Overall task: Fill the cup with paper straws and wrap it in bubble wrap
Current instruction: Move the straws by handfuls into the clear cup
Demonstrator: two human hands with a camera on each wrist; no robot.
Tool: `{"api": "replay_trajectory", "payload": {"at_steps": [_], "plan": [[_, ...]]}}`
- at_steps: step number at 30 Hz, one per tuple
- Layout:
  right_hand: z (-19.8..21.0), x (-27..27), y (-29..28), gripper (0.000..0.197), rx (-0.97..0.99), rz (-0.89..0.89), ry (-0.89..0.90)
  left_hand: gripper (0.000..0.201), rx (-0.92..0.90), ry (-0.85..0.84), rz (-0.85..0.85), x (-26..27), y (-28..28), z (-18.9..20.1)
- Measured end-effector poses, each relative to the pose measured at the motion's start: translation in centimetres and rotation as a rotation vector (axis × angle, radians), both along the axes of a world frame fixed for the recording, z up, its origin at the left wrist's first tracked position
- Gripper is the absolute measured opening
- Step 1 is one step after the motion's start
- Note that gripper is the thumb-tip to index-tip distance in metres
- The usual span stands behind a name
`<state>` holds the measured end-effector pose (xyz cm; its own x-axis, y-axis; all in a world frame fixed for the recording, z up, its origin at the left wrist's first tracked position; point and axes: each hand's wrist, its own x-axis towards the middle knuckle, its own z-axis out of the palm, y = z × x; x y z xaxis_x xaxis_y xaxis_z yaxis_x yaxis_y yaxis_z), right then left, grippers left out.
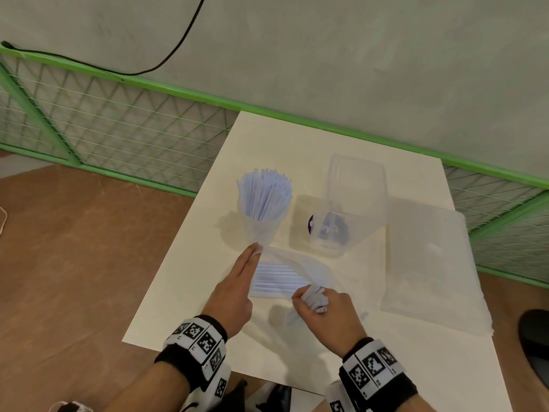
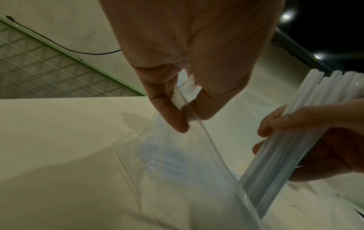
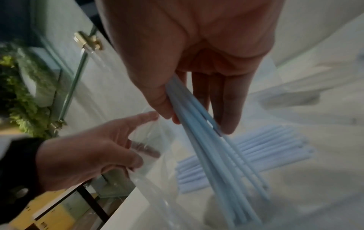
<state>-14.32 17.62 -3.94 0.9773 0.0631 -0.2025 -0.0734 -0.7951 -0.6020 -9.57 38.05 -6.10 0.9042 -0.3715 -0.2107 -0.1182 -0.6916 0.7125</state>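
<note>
A clear plastic cup [image 1: 261, 224] stands on the white table [image 1: 184, 292], packed with pale blue paper straws [image 1: 264, 194]. In front of it lies a clear plastic bag [image 1: 300, 272] holding more straws [image 1: 276, 281]. My left hand [image 1: 237, 281] pinches the bag's upper edge [image 2: 185, 109] between thumb and fingers, lifting it. My right hand [image 1: 323, 310] grips a bundle of straws [image 3: 212, 149], its lower end reaching into the bag's mouth [image 2: 275, 157]. A folded sheet of bubble wrap [image 1: 430, 263] lies on the table to the right.
A clear lidded plastic container [image 1: 347, 209] stands behind the bag, right of the cup, with a purple-marked item inside. A green wire fence [image 1: 118, 123] runs behind the table. Brown floor [image 1: 74, 263] lies to the left. The table's near edge is just under my wrists.
</note>
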Motion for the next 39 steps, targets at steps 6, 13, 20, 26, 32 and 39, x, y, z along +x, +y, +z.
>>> {"api": "replay_trajectory", "payload": {"at_steps": [6, 13, 20, 26, 32, 39], "plan": [[4.2, 2.4, -0.6, 0.019, 0.157, -0.156, 0.04, 0.101, 0.01, 0.018, 0.013, 0.1, 0.1, -0.1], [14.7, 10.7, 0.4, 0.005, 0.607, -0.393, -0.212, 0.102, -0.004, 0.036, -0.003, 0.0, 0.4, -0.1], [14.0, 18.7, 3.3, 0.029, 0.271, -0.212, -0.264, 0.102, -0.021, 0.058, -0.013, 0.2, 0.5, 0.5], [9.2, 20.7, 4.2, 0.033, 0.075, -0.037, -0.149, 0.102, -0.036, 0.039, -0.028, 0.2, 0.5, 0.5], [8.8, 19.3, 2.2, 0.095, 0.196, -0.066, -0.416, 0.102, -0.025, 0.041, -0.013, 0.3, 0.6, 0.4], [5.6, 15.1, 3.5, 0.064, 0.015, 0.051, -0.547, 0.104, -0.003, 0.041, -0.01, 0.3, 0.7, 0.0]]}}
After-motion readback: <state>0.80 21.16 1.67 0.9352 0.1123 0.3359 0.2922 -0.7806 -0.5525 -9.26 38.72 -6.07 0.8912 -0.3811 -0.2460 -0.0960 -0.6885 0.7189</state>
